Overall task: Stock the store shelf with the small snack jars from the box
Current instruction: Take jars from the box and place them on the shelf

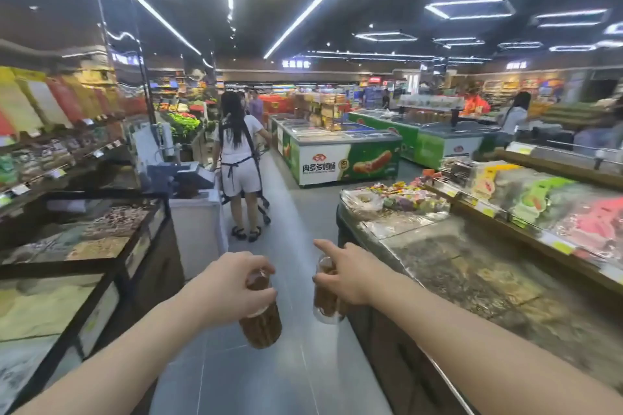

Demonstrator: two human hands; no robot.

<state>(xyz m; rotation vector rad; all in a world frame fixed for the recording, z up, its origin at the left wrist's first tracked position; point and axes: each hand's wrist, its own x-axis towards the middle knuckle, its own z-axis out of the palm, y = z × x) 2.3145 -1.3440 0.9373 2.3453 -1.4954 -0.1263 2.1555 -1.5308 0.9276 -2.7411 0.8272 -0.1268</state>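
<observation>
Both my arms reach forward over a store aisle. My left hand [232, 286] grips the top of a clear snack jar [261, 323] filled with brown snacks; the jar hangs below my fingers. My right hand [344, 274] holds a second clear jar [325, 305] of the same brown snacks, with the index finger stretched out forward. The two jars are a short gap apart above the grey floor. No box shows in this view, and I cannot tell which shelf is meant.
A glass-topped bulk counter [94, 246] lines the left side. A bulk snack display [472, 266] runs along the right. A person in an apron [241, 158] stands ahead in the aisle with a cart. Green chest freezers [340, 158] stand beyond.
</observation>
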